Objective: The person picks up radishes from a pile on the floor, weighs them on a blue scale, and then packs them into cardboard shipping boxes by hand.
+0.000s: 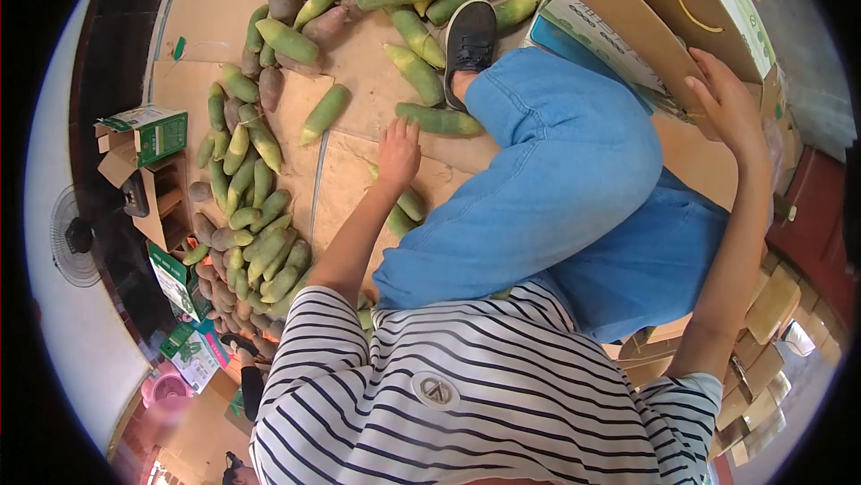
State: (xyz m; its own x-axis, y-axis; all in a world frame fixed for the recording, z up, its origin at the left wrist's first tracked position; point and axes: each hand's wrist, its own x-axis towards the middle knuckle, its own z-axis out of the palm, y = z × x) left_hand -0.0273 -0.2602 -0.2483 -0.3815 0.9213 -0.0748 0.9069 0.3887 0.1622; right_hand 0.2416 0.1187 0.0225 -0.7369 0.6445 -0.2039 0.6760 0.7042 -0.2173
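Note:
My left hand [399, 153] is held over the cardboard-covered floor, fingers stretched forward and slightly bent. Its fingertips are right at the left end of a green radish [441, 122], and nothing shows in its grasp. Two more green radishes [410, 204] lie partly hidden behind that wrist and my knee. At the right, my right hand [725, 104] has its fingers apart against the edge of a tall cardboard box [619, 32]. That box stands with its flaps up and has a yellow cord handle [692, 8].
A long heap of green radishes [269, 261], mixed with brownish-red roots [271, 88], runs along the left. More radishes lie around my shoe [471, 41]. Small green-and-white boxes [161, 135] and a fan [76, 235] stand at the far left. Another person's dark sleeve [251, 391] shows lower left.

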